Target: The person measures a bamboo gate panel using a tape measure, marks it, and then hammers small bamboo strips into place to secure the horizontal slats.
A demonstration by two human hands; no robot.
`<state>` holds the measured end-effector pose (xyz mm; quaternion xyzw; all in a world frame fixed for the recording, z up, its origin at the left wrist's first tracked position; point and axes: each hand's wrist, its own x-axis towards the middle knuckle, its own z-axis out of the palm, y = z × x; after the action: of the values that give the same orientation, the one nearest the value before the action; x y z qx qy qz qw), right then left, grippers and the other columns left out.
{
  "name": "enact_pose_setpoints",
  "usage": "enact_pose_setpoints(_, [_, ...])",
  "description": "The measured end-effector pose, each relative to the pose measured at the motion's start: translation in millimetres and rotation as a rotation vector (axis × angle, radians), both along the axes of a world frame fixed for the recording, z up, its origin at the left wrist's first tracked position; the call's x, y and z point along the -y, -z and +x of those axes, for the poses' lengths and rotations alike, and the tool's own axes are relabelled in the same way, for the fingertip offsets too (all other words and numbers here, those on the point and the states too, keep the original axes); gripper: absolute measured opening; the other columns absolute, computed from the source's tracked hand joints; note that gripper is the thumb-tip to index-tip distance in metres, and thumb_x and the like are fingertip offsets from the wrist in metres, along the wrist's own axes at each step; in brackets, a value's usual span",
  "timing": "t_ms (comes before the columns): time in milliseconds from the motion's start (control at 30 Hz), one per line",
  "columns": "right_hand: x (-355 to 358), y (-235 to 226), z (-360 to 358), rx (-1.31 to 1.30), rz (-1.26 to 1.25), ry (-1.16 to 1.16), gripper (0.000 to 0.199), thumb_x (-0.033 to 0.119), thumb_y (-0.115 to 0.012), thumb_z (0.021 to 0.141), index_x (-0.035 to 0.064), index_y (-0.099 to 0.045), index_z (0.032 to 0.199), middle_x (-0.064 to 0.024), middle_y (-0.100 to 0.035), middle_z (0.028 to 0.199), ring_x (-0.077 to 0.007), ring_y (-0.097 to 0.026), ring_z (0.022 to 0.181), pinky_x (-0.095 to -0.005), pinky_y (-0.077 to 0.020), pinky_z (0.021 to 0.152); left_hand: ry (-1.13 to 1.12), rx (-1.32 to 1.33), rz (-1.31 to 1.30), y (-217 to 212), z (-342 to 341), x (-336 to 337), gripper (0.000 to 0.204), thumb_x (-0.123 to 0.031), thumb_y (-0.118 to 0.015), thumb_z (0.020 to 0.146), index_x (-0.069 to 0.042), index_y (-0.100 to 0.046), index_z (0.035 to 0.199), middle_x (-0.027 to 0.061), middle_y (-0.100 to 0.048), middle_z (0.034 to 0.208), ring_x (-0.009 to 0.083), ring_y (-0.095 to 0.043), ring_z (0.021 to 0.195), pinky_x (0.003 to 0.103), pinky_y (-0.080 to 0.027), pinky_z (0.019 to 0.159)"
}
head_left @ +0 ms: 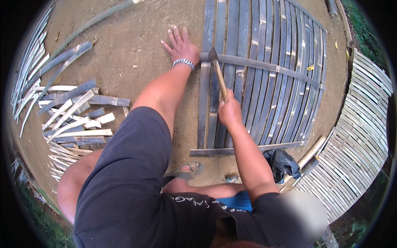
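Observation:
Bamboo slats (257,70) lie side by side in a dark panel on the ground. A dark bamboo cross strip (264,65) runs over them. My right hand (230,110) is closed round the wooden handle of a hammer (220,76). The hammer's dark metal head lies over the cross strip near its left end; whether it touches cannot be told. My left hand (183,48) is spread with fingers apart on the bare soil, just beside that left end. A chain bracelet (183,63) circles my left wrist. Another bamboo strip (248,149) crosses the panel's near end.
Cut bamboo pieces (78,111) are heaped at the left, with long split strips (31,66) beyond them. A black plastic bag (283,164) sits near the panel's near right corner, beside a bamboo pole (311,155). A paler slatted panel (355,136) lies along the right.

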<state>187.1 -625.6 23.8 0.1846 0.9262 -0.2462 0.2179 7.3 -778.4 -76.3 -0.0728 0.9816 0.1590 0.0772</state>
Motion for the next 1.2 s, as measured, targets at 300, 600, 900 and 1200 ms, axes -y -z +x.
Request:
enact_pose_setpoints(300, [-109,-82,145,0.003,0.041,0.234,0.042,0.016,-0.063,0.097,0.0087,-0.049,0.136,-0.0311,-0.067,0.106,-0.0500,-0.064,0.102,-0.0521,-0.0520,0.083,-0.123,-0.007,0.308,-47,18,-3,0.063,-0.027,-0.059,0.094,-0.006,-0.040,0.150,0.0205,-0.038,0.156,0.0337,-0.034,0.146,0.057,-0.021,0.119])
enact_pose_setpoints(600, [-160,-176,262,0.136,0.057,0.419,0.044,0.013,-0.065,0.093,0.0074,-0.052,0.134,-0.0293,-0.066,0.109,-0.0492,-0.061,0.107,-0.0501,-0.0501,0.089,-0.604,0.501,1.291,-16,28,-10,0.049,-0.016,-0.075,0.090,-0.004,-0.055,0.133,0.0079,-0.067,0.114,0.0227,-0.064,0.107,0.042,-0.050,0.093])
enact_pose_setpoints(900, [-153,-171,327,0.159,-0.001,0.463,0.044,0.014,-0.066,0.092,0.0094,-0.051,0.134,-0.0291,-0.067,0.103,-0.0502,-0.063,0.100,-0.0543,-0.0500,0.083,-0.581,0.544,1.405,6,17,6,0.043,-0.008,-0.071,0.093,-0.006,-0.053,0.133,0.0074,-0.069,0.114,0.0214,-0.066,0.102,0.042,-0.053,0.091])
enact_pose_setpoints(1200, [-153,-176,380,0.325,0.032,0.461,0.033,0.016,-0.065,0.092,0.0136,-0.054,0.124,-0.0254,-0.068,0.096,-0.0471,-0.064,0.095,-0.0547,-0.0501,0.079,-0.463,0.748,1.309,-14,5,12,0.054,-0.016,-0.067,0.097,-0.010,-0.045,0.146,0.0035,-0.064,0.128,0.0202,-0.058,0.120,0.042,-0.044,0.103])
